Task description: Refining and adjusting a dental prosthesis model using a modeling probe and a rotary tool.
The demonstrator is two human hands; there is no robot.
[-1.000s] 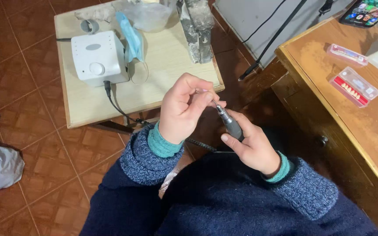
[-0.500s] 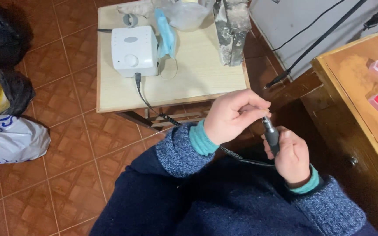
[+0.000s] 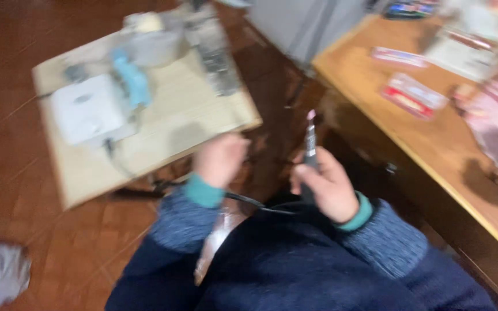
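We are gripping a dark rotary handpiece (image 3: 310,151) upright in our right hand (image 3: 325,187), bit up and clear of our lap. Our left hand (image 3: 219,159) is curling loosely beside it — blur hides any contents. Its cord (image 3: 255,203) is trailing toward the white control box (image 3: 86,109) on the surface (image 3: 162,144) ahead.

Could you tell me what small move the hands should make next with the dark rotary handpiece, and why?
Probably bring the left hand back to the handpiece. The right hand holds it upright with its pink tip up, while the left hand is closed and apart from it. The picture is too blurred to show what the left hand holds.
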